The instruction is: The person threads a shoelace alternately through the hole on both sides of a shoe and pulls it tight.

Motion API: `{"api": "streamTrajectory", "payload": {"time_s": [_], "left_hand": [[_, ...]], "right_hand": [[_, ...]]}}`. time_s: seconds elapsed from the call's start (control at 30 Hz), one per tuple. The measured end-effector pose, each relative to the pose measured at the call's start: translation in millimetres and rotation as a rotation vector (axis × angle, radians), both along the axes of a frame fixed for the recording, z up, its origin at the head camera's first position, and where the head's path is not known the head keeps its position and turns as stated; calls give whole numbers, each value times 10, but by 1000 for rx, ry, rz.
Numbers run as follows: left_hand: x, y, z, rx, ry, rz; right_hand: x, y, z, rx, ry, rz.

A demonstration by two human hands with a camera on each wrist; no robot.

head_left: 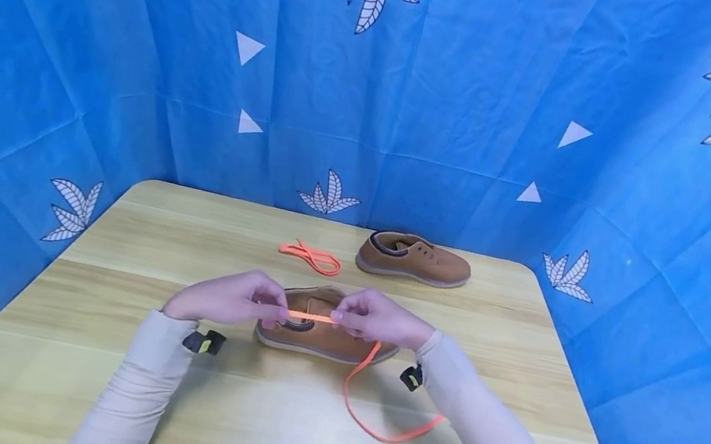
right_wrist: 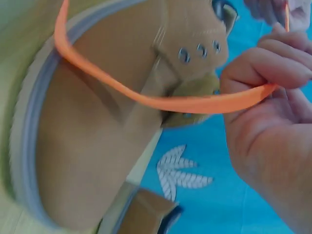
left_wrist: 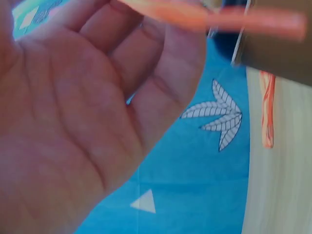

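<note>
An orange shoelace (head_left: 312,317) is stretched straight between the two hands, above a brown shoe (head_left: 324,339). My left hand (head_left: 242,299) pinches one part of it, and its tip end shows in the left wrist view. The right hand (head_left: 381,317) grips the lace a short way along; from there the rest loops down onto the table. In the right wrist view the lace (right_wrist: 190,104) passes in front of the shoe (right_wrist: 97,131), whose side has bare metal eyelets (right_wrist: 202,50).
Behind the near shoe stands a second brown shoe (head_left: 416,259), at the back right. A folded orange lace (head_left: 314,255) lies to its left. Blue patterned cloth (head_left: 377,99) hangs around the wooden table (head_left: 93,334) at the back and sides.
</note>
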State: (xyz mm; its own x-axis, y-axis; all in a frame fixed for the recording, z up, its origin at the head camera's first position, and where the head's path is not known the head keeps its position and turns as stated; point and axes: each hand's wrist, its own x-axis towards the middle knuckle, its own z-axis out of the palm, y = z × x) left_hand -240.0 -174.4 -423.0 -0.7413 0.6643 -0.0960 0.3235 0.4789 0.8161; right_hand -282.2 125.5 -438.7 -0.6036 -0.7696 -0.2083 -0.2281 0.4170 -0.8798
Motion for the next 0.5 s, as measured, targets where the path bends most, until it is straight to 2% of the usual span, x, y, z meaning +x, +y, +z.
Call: {"api": "streamTrajectory", "payload": {"time_s": [0.27, 0.5], "left_hand": [[-16, -284, 18, 6, 7, -16], [-12, -466, 40, 5, 14, -16]], "right_hand": [[-65, 398, -7, 48, 74, 29], [-141, 814, -63, 93, 149, -6]]}}
